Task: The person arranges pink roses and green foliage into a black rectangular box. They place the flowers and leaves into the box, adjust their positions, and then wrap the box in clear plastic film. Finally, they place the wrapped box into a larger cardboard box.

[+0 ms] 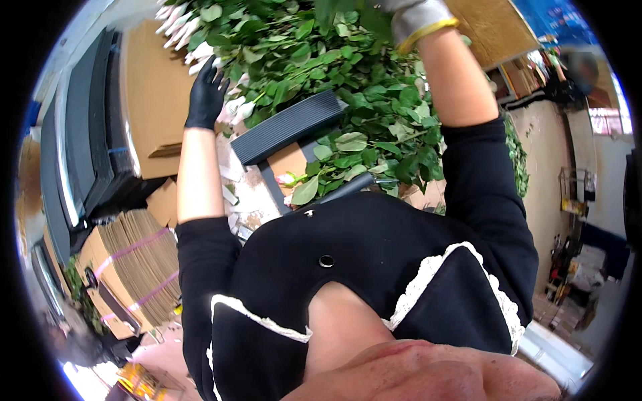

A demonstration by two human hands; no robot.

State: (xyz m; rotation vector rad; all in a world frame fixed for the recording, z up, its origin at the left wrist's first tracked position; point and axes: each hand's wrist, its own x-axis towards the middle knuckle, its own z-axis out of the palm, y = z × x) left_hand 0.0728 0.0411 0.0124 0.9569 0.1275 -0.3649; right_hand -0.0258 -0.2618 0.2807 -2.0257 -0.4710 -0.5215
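Observation:
A heap of leafy green rose stems spreads in front of me, with white-sleeved flower heads along its left side. My left hand, in a black glove, reaches up beside these heads with its fingers apart; nothing shows in it. At the top edge is my right hand, in a grey glove with a yellow cuff, over the far right of the heap. Its fingers are mostly cut off by the frame, near large dark leaves. A black ribbed block lies nearer me, with a pink rose below it.
Cardboard sheets and tall dark panels stand at the left. Below them is a strapped bundle of flattened cartons. A brown board is at the upper right. A dark tube lies close to my chest.

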